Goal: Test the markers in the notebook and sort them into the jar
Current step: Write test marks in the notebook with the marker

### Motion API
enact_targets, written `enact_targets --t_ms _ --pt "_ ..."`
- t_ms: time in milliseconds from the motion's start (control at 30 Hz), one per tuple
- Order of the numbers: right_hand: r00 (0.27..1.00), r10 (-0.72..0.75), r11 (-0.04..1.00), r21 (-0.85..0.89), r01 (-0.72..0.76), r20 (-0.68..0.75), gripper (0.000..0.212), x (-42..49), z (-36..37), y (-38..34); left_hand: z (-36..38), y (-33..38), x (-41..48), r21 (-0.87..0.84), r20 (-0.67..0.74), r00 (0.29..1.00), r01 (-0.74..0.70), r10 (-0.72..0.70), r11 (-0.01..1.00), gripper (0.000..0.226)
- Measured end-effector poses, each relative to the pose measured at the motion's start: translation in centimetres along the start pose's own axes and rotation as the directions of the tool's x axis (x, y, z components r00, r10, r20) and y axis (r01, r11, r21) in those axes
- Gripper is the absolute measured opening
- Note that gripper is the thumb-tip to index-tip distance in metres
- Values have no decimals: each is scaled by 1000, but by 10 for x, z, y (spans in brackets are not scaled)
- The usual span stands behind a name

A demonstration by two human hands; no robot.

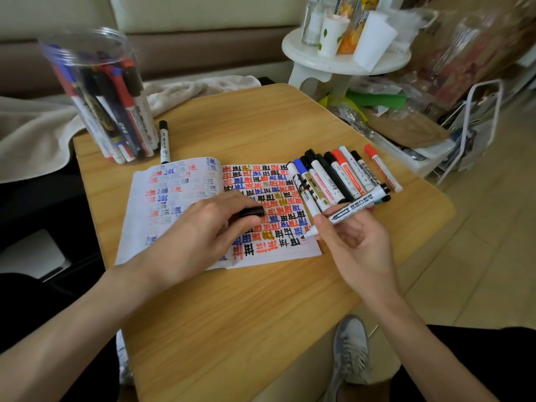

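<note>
Wood table (232, 314), far-left corner: clear plastic jar (121, 42) of markers (116, 105); my left hand (203, 227) pinches black cap (252, 211), right hand (356, 242) pinches white marker (356, 206).

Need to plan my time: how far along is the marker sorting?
Done: the jar holds many markers and the notebook page is nearly full of test marks. In hand: the right hand holds an uncapped marker, the left hand a black cap. Left: the row of markers beside the notebook.

Soft daylight is falling across a cream sofa (203, 11); a white stool (345, 65) is standing beside it, pale floor tiles (493, 242) showing right.
</note>
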State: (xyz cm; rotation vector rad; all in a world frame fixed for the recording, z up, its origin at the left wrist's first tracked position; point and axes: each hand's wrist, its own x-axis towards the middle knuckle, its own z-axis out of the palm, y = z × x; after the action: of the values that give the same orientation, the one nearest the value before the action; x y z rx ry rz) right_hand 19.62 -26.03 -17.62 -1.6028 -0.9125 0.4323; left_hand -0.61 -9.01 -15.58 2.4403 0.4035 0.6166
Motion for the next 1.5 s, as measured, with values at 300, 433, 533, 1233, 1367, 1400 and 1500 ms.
enact_targets --t_ms 300,433,533,1233,1367,1400,1500 --pt "995 -91 996 10 91 -32 30 -2 -1 -2 -1 1 0 12 -6 1000 -2 2 1000 32" --pt "997 -82 997 -4 82 -8 26 -3 0 -1 -1 1 0 11 -6 1000 -1 1 1000 33" --pt "997 -75 997 -16 75 -1 25 -4 0 0 -1 1 0 14 -7 1000 -6 6 1000 32" --pt "996 -44 999 5 44 -73 22 -4 0 -1 -2 2 0 17 -6 1000 -9 9 1000 33" --pt "996 -68 997 23 69 -61 22 -5 1 -3 -2 1 0 25 5 1000 -8 8 1000 31" --pt "996 -75 997 22 76 -53 22 -5 1 -3 -2 1 0 28 6 1000 -8 8 1000 31" --pt "995 -88 996 19 88 -39 23 -4 1 -2 -1 0 0 27 5 1000 -4 3 1000 31"
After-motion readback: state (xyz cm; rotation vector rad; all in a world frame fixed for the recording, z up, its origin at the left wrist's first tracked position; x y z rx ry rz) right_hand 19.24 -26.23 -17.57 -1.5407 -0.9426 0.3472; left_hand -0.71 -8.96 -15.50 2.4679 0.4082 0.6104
